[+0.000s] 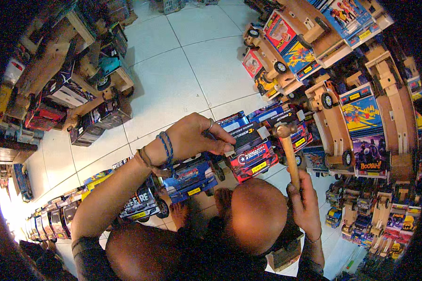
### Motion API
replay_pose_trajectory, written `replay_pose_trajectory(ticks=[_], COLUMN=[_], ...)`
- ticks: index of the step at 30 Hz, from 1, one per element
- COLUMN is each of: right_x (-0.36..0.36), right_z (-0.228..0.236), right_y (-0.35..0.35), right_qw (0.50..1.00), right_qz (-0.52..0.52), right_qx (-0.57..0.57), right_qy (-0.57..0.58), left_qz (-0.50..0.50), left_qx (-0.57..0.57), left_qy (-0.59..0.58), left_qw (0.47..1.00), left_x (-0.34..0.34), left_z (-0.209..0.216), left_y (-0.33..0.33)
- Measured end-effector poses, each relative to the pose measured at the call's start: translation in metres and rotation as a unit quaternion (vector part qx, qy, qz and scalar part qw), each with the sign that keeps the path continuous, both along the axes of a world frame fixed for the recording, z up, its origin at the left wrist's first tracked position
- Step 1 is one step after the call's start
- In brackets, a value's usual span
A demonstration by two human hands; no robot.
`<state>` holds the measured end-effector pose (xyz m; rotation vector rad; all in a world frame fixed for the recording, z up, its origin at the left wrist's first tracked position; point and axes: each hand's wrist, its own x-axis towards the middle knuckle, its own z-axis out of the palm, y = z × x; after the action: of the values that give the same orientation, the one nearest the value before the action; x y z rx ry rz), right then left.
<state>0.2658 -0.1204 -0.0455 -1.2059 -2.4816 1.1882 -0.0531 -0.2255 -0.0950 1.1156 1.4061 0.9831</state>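
Note:
My left hand [188, 136] reaches over a row of toy trucks, thumb and forefinger pinched on a small pale tab [229, 152]. The tab is at the top left corner of a red and black toy truck [253, 161]; whether it is fixed there I cannot tell. A similar white tab [263, 133] sticks up at that truck's other top corner. My right hand [306, 206] grips a hammer [291, 159] by its wooden handle. The hammer's head points up and away from me, just right of the red and black truck. A blue toy truck [190, 178] stands beneath my left wrist.
More toy trucks [143, 201] continue the row toward the left. Wooden-bottomed trucks [330, 126] lie stacked along the right, with others [101, 114] piled at the upper left. My bare knees [259, 215] are close below the row. Pale floor tiles [187, 61] stretch ahead.

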Motion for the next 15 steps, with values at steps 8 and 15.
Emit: replay_pose_trajectory(ticks=[8, 15], right_x=[0.000, -0.005], right_z=[0.004, 0.022], right_y=[0.004, 0.011], right_qw=[0.998, 0.991], right_qz=[0.046, 0.109], right_qx=[0.033, 0.042], right_qy=[-0.026, -0.072], left_qz=[-0.003, 0.009], left_qx=[-0.019, 0.005], left_qy=[0.021, 0.009], left_qw=[1.000, 1.000], left_x=[0.001, 0.001], left_z=[0.007, 0.004], left_y=[0.002, 0.001])
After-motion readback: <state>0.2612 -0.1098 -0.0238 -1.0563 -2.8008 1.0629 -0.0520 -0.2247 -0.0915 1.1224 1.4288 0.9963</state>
